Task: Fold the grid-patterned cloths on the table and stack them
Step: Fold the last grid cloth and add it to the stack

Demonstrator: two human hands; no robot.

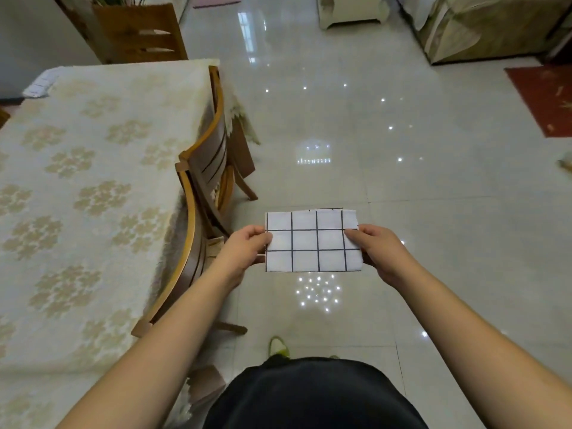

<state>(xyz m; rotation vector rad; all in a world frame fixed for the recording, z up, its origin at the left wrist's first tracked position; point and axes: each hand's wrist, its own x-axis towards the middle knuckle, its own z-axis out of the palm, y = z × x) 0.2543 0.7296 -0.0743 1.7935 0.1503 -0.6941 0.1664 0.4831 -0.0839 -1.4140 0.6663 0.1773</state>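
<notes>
The table, under a cream cover with a woven flower pattern, fills the view from 8 to 11 o'clock. At its far corner, 10 o'clock, lies a small pile of cloths; whether folded, I cannot tell. Near the centre, over the glossy tile floor, one cloth is already a flat rectangle. The left hand and right hand pinch its short edges. Stacking it seems left.

Folded grid-patterned cloth: white, black grid lines, compact rectangle several layers thick, three by three squares showing, held flat in air over glossy floor, off table edge toward 3 o'clock. Second grid-patterned cloth: white, black lines, lies on table far corner at 10 o'clock, mostly cut off.
</notes>
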